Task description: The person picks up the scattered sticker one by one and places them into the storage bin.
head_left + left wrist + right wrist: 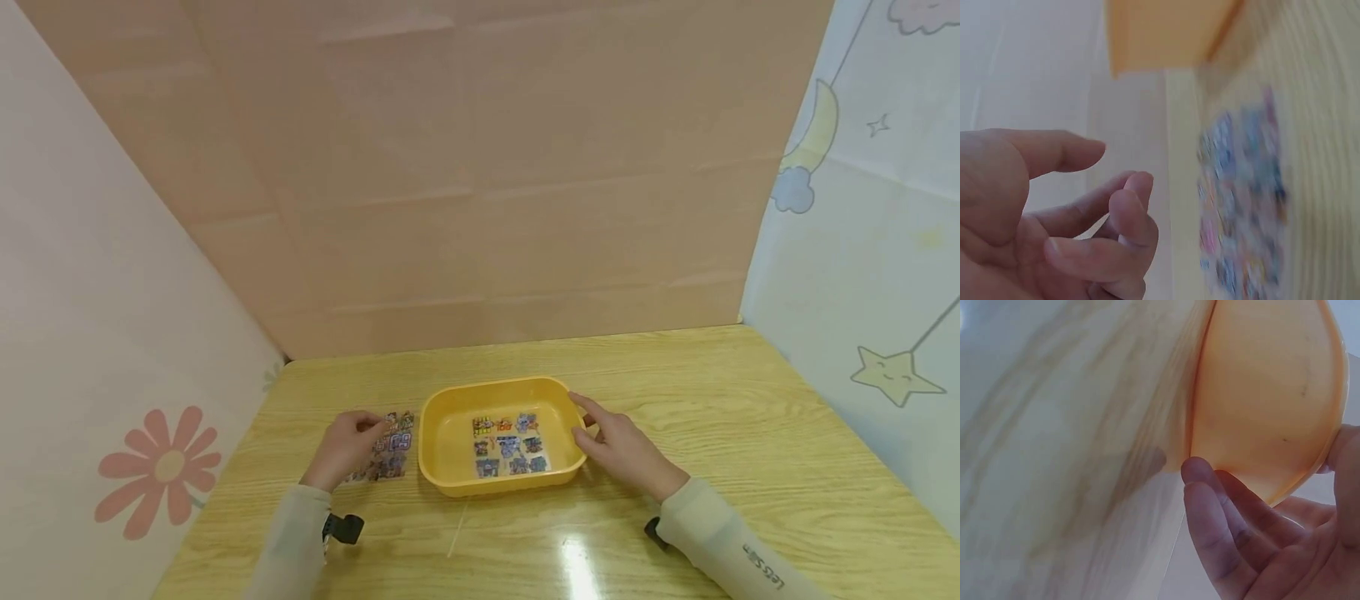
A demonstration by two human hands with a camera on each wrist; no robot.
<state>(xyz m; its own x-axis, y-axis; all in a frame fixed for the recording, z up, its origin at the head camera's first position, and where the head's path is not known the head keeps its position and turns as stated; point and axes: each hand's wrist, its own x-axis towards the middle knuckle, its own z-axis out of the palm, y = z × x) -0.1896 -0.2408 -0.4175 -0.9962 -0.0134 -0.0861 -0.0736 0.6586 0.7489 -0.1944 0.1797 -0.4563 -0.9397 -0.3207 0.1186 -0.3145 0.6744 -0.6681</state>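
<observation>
A yellow plastic tray (pixel 446 442) stands on the table, with a clear sheet of small cartoon stickers (pixel 510 447) lying flat inside. My right hand (pixel 626 450) grips the tray's right end, thumb at the rim and fingers against the outer wall, as the right wrist view shows. Left of the tray, another sticker sheet (pixel 390 462) lies on the wood. Over that sheet hovers my left hand (pixel 348 446), partly covering it in the head view. In the left wrist view its fingers are loosely bent, thumb apart from them, holding nothing; the sheet there is blurred.
The wood-grain table (pixel 750 467) meets a plain pinkish-tan sheet (pixel 480 208) at the back. Printed panels stand on both sides, one with a flower (pixel 168 467), the other with a star (pixel 896 375). A black strap device (pixel 345 528) is on the left wrist.
</observation>
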